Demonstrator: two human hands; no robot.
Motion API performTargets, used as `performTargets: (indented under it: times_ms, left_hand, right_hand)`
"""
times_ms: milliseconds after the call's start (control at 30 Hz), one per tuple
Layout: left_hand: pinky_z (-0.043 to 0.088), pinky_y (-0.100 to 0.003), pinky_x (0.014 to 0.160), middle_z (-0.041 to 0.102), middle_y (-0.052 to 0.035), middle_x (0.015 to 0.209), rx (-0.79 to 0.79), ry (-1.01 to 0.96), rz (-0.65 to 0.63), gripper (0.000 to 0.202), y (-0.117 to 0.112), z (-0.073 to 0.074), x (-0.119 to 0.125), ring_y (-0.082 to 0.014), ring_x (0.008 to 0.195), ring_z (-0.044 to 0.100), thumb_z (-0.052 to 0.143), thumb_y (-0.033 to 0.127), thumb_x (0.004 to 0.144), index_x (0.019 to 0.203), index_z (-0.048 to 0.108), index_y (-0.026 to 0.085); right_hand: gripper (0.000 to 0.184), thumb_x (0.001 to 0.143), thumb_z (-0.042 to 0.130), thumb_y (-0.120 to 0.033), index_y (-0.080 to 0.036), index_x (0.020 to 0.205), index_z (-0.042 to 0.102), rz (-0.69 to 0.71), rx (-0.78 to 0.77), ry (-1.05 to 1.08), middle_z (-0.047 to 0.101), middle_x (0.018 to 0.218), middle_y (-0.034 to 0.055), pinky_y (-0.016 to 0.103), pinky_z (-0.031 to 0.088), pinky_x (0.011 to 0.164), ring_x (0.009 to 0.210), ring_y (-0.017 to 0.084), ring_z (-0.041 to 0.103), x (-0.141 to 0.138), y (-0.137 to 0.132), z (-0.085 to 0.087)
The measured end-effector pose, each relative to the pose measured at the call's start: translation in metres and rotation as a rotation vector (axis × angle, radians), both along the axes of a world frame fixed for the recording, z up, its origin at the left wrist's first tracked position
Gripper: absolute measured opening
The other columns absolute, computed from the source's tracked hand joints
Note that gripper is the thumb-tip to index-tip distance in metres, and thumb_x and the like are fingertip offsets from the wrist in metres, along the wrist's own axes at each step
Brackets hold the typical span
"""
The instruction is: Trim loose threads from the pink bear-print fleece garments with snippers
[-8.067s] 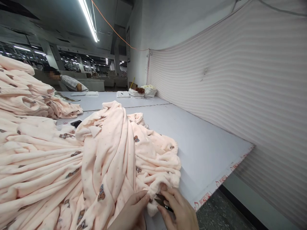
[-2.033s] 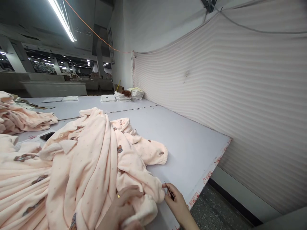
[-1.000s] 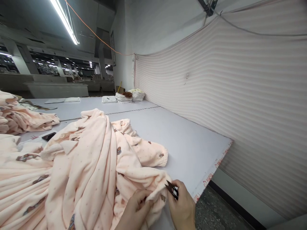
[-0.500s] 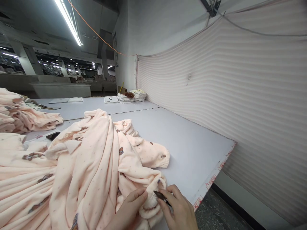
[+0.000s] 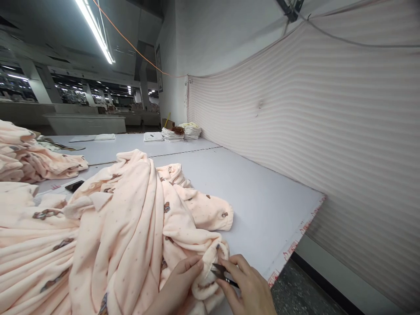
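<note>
Since a second ago, the thread snips (image 5: 220, 272) have shifted from the far edge of the sleeve cuff (image 5: 204, 289) to its opening, lower centre. The right hand (image 5: 249, 284) grips them; the left hand (image 5: 183, 278) pinches the rim, apparently steadying it. The peach garment (image 5: 138, 218) spreads leftward, its bulk probably anchored by the worktop (image 5: 269, 197).

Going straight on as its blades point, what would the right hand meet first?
Probably the cuff of the peach fleece garment, just off the tips of the thread snips in the right hand; the left hand, pinching that cuff, lies beyond. Depth is unclear.
</note>
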State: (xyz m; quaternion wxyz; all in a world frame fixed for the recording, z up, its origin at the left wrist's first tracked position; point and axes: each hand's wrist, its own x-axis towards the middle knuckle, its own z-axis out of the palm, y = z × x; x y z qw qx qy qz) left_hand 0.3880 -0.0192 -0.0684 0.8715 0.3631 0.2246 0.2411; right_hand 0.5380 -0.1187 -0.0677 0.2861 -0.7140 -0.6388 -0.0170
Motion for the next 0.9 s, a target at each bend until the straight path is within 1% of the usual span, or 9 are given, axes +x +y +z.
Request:
performTargets:
  times_ms: [167, 300, 367, 433, 533, 600, 700, 800, 900]
  left_hand:
    - [0.046, -0.026, 0.069, 0.071, -0.0046, 0.076, 0.004, -0.015, -0.013, 0.028, 0.002, 0.001, 0.003, -0.0167, 0.072, 0.062, 0.073, 0.038, 0.071, 0.085, 0.072, 0.014]
    - [0.045, -0.026, 0.066, 0.069, -0.0039, 0.077, 0.107, 0.118, -0.02, 0.029, 0.003, 0.008, 0.004, -0.017, 0.072, 0.06, 0.069, 0.041, 0.071, 0.083, 0.069, 0.014]
    - [0.046, -0.028, 0.072, 0.068, -0.0043, 0.083, 0.287, 0.214, -0.028, 0.024, 0.001, 0.009, 0.003, -0.0192, 0.079, 0.06, 0.064, 0.036, 0.074, 0.086, 0.068, 0.015]
    - [0.046, -0.032, 0.077, 0.065, -0.0048, 0.087, 0.627, 0.358, 0.054, 0.018, -0.002, 0.006, 0.0, -0.0217, 0.085, 0.059, 0.056, 0.025, 0.077, 0.089, 0.066, 0.017]
    - [0.045, -0.034, 0.079, 0.061, -0.0053, 0.09, 1.181, 0.545, 0.419, 0.022, -0.002, -0.011, -0.01, -0.023, 0.088, 0.056, 0.047, 0.012, 0.076, 0.091, 0.06, 0.02]
    - [0.045, -0.03, 0.076, 0.058, -0.0041, 0.089, 1.415, 0.535, 0.587, 0.022, 0.0, -0.023, -0.016, -0.0202, 0.084, 0.055, 0.044, 0.005, 0.075, 0.086, 0.053, 0.022]
    - [0.045, -0.024, 0.069, 0.053, -0.0017, 0.084, 1.578, 0.457, 0.593, 0.023, 0.003, -0.034, -0.02, -0.0155, 0.076, 0.053, 0.042, 0.0, 0.077, 0.077, 0.043, 0.023]
    - [0.046, -0.024, 0.067, 0.051, -0.0023, 0.085, 1.589, 0.436, 0.578, 0.022, 0.003, -0.032, -0.019, -0.0155, 0.076, 0.053, 0.042, 0.001, 0.077, 0.077, 0.04, 0.023]
    - [0.046, -0.035, 0.085, 0.056, -0.0094, 0.106, 1.566, 0.488, 0.528, 0.018, 0.008, -0.022, -0.015, -0.0231, 0.098, 0.055, 0.047, 0.005, 0.071, 0.076, 0.044, 0.022]
  right_hand:
    - [0.026, 0.089, 0.047, -0.028, -0.029, 0.109, 0.063, -0.005, 0.047, -0.08, 0.065, 0.091, 0.0033, 0.028, 0.047, 0.061, 0.068, 0.019, 0.063, -0.004, 0.001, -0.001]
    - [0.027, 0.09, 0.05, -0.034, -0.029, 0.115, 0.058, -0.074, 0.148, 0.215, 0.066, 0.095, 0.0018, 0.023, 0.05, 0.068, 0.082, 0.017, 0.066, -0.001, 0.009, -0.002]
    - [0.035, 0.086, 0.056, -0.035, -0.027, 0.119, 0.054, -0.086, 0.158, 0.357, 0.065, 0.103, 0.0024, 0.022, 0.05, 0.075, 0.092, 0.018, 0.065, 0.005, 0.015, -0.002]
    - [0.025, 0.085, 0.055, -0.029, -0.024, 0.11, 0.057, -0.03, 0.092, 0.425, 0.066, 0.098, 0.0018, 0.022, 0.049, 0.074, 0.087, 0.017, 0.064, 0.011, 0.021, -0.002]
    - [0.013, 0.081, 0.049, -0.014, -0.023, 0.083, 0.059, 0.062, -0.022, 0.395, 0.063, 0.078, -0.0015, 0.022, 0.045, 0.064, 0.071, 0.015, 0.061, 0.019, 0.021, -0.003]
    - [0.014, 0.076, 0.049, -0.01, -0.022, 0.076, 0.056, 0.055, -0.072, 0.369, 0.061, 0.073, -0.0021, 0.022, 0.044, 0.06, 0.068, 0.015, 0.059, 0.021, 0.016, -0.004]
    - [0.007, 0.079, 0.053, -0.018, -0.023, 0.082, 0.057, 0.065, -0.098, 0.442, 0.061, 0.075, -0.0017, 0.021, 0.046, 0.062, 0.069, 0.015, 0.06, 0.016, 0.006, 0.003]
    - [0.023, 0.083, 0.056, -0.027, -0.026, 0.106, 0.059, 0.171, -0.009, 0.421, 0.063, 0.093, 0.0016, 0.022, 0.049, 0.07, 0.081, 0.016, 0.063, 0.007, 0.002, 0.014]
    - [0.02, 0.088, 0.051, -0.027, -0.028, 0.105, 0.062, 0.252, 0.013, 0.348, 0.064, 0.091, 0.0013, 0.021, 0.049, 0.07, 0.08, 0.015, 0.063, 0.01, 0.009, 0.014]
